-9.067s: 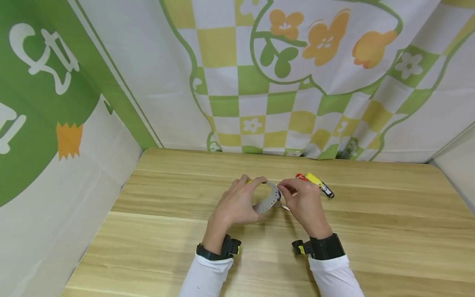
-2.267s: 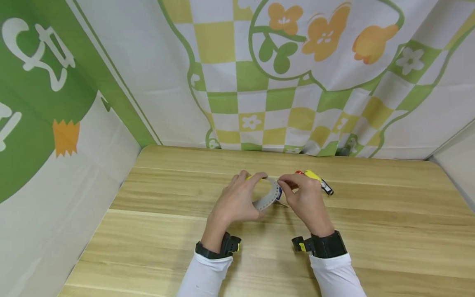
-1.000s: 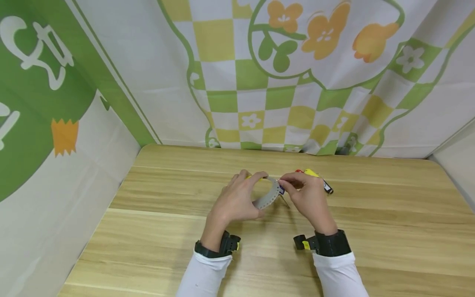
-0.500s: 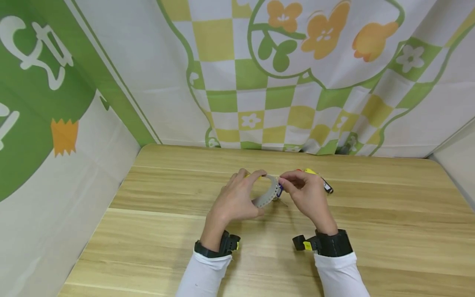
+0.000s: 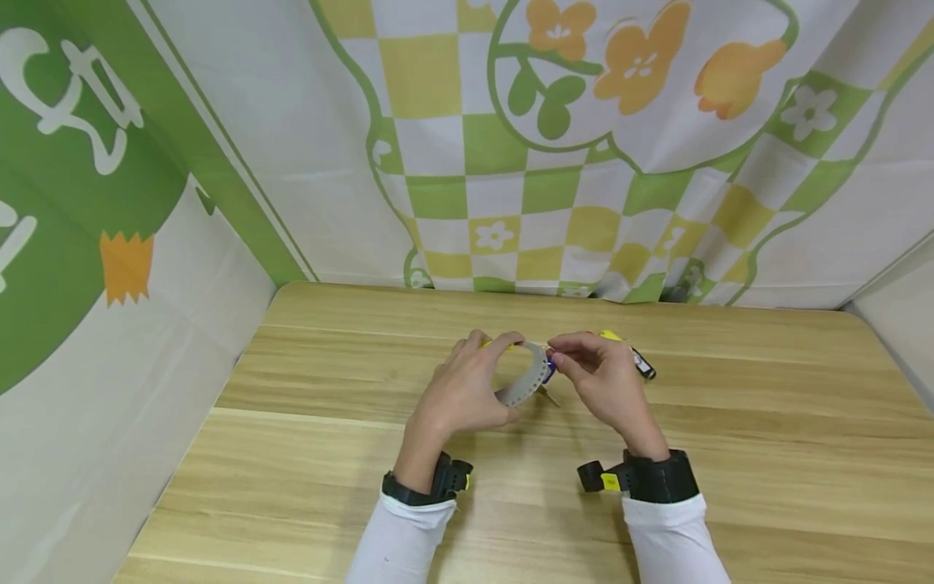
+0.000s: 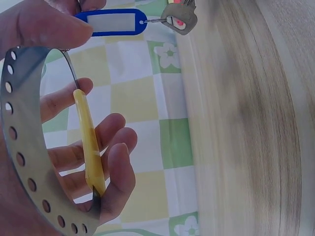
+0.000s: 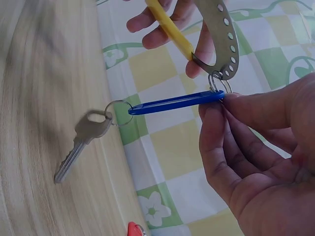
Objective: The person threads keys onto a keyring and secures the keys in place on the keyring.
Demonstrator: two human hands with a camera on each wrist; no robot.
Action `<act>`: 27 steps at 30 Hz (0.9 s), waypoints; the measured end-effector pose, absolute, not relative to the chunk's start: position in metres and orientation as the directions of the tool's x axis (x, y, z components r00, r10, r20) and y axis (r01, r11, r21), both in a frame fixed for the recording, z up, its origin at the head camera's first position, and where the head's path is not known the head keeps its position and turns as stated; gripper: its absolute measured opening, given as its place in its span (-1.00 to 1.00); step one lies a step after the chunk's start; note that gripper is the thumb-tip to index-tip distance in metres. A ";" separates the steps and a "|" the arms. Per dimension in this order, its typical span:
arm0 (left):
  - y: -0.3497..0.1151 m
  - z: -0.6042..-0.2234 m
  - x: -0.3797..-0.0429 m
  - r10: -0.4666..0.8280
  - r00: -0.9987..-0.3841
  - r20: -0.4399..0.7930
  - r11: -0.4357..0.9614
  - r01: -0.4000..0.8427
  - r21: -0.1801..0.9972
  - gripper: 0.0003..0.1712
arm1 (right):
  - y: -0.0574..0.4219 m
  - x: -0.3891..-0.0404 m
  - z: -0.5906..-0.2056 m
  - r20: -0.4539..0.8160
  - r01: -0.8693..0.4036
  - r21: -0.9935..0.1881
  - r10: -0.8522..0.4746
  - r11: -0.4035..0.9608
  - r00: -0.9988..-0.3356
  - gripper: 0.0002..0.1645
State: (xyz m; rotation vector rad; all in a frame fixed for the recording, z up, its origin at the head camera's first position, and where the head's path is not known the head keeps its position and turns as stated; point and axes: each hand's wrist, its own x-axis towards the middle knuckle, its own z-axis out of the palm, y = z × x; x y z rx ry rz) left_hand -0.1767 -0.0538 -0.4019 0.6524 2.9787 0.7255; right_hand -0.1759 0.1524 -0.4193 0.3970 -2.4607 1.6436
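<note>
My left hand (image 5: 467,389) grips a curved grey metal key ring (image 5: 529,385), a band with a row of holes and a yellow handle (image 6: 89,142). Its thumb lies along the band while several fingers curl near the handle. My right hand (image 5: 606,381) pinches one end of a blue key tag (image 7: 172,104) between thumb and fingers. Small wire rings (image 7: 216,81) at that end meet the tip of the band; whether they pass through a hole is unclear. From the tag's other end a silver key (image 7: 91,130) hangs on a split ring above the table.
Beyond my right hand lie a yellow tag (image 5: 611,335) and a black tag (image 5: 644,365) on the wooden table (image 5: 328,487). Part of a red tag (image 7: 133,230) shows in the right wrist view. A patterned cloth (image 5: 496,195) hangs behind the table.
My right hand has shifted slightly right and its pinch has turned a little. The blue tag and the key below it have changed angle. My left hand keeps its grip on the metal key ring.
</note>
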 end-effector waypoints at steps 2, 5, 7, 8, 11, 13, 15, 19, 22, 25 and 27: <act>-0.054 -0.402 -0.177 0.397 -0.914 0.086 0.807 0.392 0.441 0.08 | 0.153 -0.176 -0.420 0.261 -0.293 -0.892 -0.137 0.344 -0.955 -0.75; -0.053 -0.402 -0.177 0.396 -0.914 0.087 0.806 0.391 0.445 0.08 | 0.154 -0.177 -0.420 0.252 -0.285 -0.902 -0.141 0.323 -0.958 -0.75; -0.053 -0.402 -0.177 0.392 -0.916 0.087 0.807 0.388 0.445 0.08 | 0.154 -0.177 -0.420 0.249 -0.283 -0.903 -0.141 0.324 -0.958 -0.74; -0.053 -0.402 -0.178 0.391 -0.916 0.087 0.807 0.386 0.446 0.08 | 0.154 -0.177 -0.420 0.248 -0.282 -0.902 -0.142 0.326 -0.958 -0.74; -0.052 -0.403 -0.178 0.387 -0.918 0.085 0.808 0.382 0.448 0.08 | 0.154 -0.178 -0.420 0.248 -0.283 -0.895 -0.145 0.343 -0.958 -0.71; -0.052 -0.403 -0.178 0.388 -0.918 0.083 0.808 0.382 0.450 0.07 | 0.154 -0.178 -0.421 0.255 -0.292 -0.885 -0.149 0.363 -0.956 -0.71; -0.052 -0.403 -0.178 0.388 -0.918 0.082 0.807 0.382 0.451 0.07 | 0.153 -0.178 -0.421 0.274 -0.313 -0.865 -0.152 0.392 -0.950 -0.72; -0.052 -0.403 -0.178 0.391 -0.917 0.081 0.804 0.383 0.455 0.05 | 0.150 -0.177 -0.422 0.326 -0.359 -0.812 -0.154 0.459 -0.933 -0.78; -0.052 -0.404 -0.178 0.390 -0.918 0.076 0.805 0.380 0.456 0.05 | 0.147 -0.176 -0.423 0.359 -0.382 -0.784 -0.145 0.490 -0.922 -0.80; -0.051 -0.403 -0.178 0.394 -0.916 0.072 0.802 0.381 0.459 0.05 | 0.146 -0.176 -0.424 0.379 -0.397 -0.767 -0.142 0.504 -0.914 -0.80; -0.051 -0.403 -0.178 0.396 -0.915 0.073 0.801 0.384 0.460 0.05 | 0.145 -0.177 -0.425 0.383 -0.400 -0.759 -0.145 0.513 -0.912 -0.81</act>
